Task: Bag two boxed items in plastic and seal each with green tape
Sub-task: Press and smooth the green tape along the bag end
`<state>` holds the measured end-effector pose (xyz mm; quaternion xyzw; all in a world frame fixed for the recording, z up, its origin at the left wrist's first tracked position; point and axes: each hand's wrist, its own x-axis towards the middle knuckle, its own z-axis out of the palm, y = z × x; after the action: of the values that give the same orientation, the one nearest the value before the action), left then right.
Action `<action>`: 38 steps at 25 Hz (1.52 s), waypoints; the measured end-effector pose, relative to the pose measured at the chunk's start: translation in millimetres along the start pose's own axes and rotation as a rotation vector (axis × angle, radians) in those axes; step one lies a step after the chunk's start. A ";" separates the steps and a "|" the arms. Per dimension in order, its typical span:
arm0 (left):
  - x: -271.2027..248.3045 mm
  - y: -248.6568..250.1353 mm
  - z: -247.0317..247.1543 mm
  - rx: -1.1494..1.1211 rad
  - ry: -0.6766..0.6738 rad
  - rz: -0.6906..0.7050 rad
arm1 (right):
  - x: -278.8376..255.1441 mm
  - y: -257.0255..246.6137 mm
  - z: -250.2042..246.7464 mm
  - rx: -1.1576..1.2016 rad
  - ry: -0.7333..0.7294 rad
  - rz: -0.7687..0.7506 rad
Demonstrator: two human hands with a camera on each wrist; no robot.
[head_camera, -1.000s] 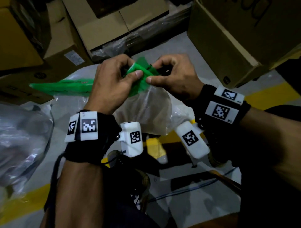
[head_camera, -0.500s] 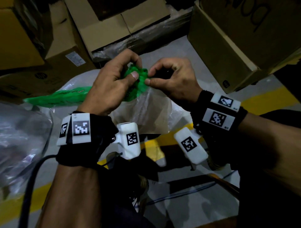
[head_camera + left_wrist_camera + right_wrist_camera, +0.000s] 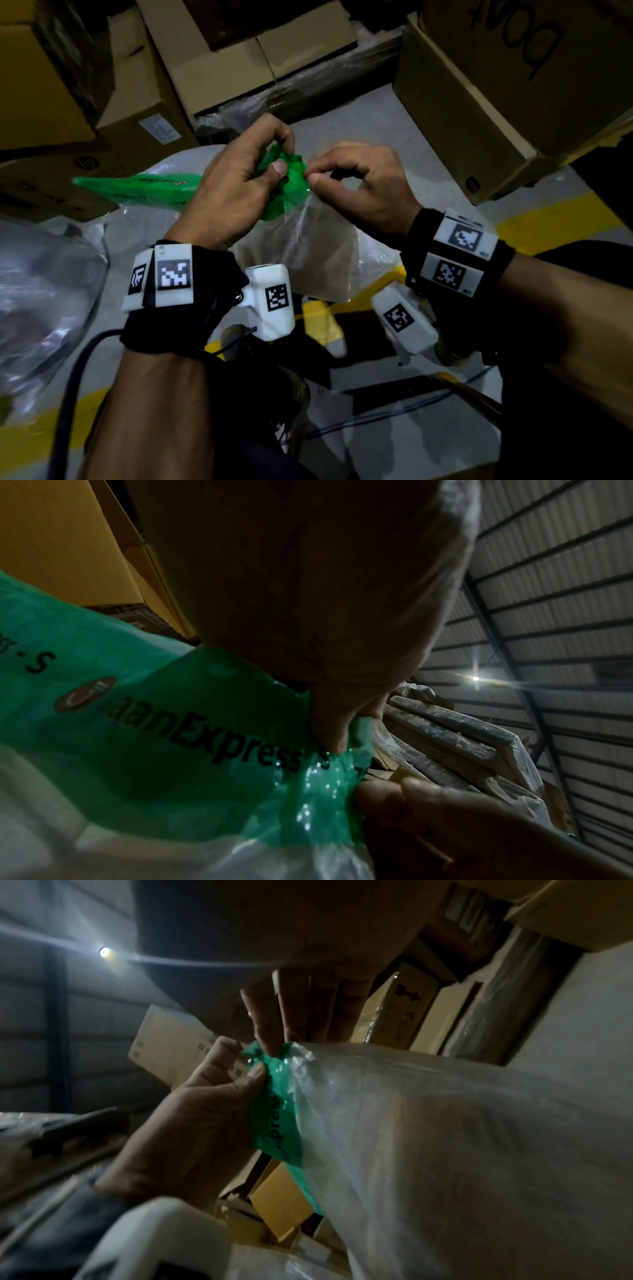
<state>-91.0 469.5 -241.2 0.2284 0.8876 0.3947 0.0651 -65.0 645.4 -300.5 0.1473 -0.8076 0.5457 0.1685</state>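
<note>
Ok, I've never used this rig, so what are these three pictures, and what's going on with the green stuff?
No machine here: a person wears cameras on the head and on both wrists. The head view looks down at the left hand and right hand. The other two look along each hand from the wrist. Both hands pinch green tape, printed with letters, bunched round the neck of a clear plastic bag. A brown box shows through the bag. A loose tail of tape runs off to the left. Cardboard boxes stand around on the grey floor, which has yellow lines.
</note>
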 end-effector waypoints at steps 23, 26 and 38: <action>3.5 -25.3 -0.5 0.197 0.141 0.007 | 11.1 -0.1 -19.9 0.196 -0.153 0.334; 4.0 -26.5 0.7 0.193 0.135 0.008 | 11.6 2.6 -24.5 0.313 -0.210 0.411; 5.3 -19.9 7.0 0.234 0.094 -0.084 | 9.9 -1.2 -19.8 0.243 -0.193 0.267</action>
<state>-100.6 465.0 -260.2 0.1781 0.9384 0.2958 0.0130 -71.2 662.9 -288.3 0.1097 -0.7605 0.6400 -0.0026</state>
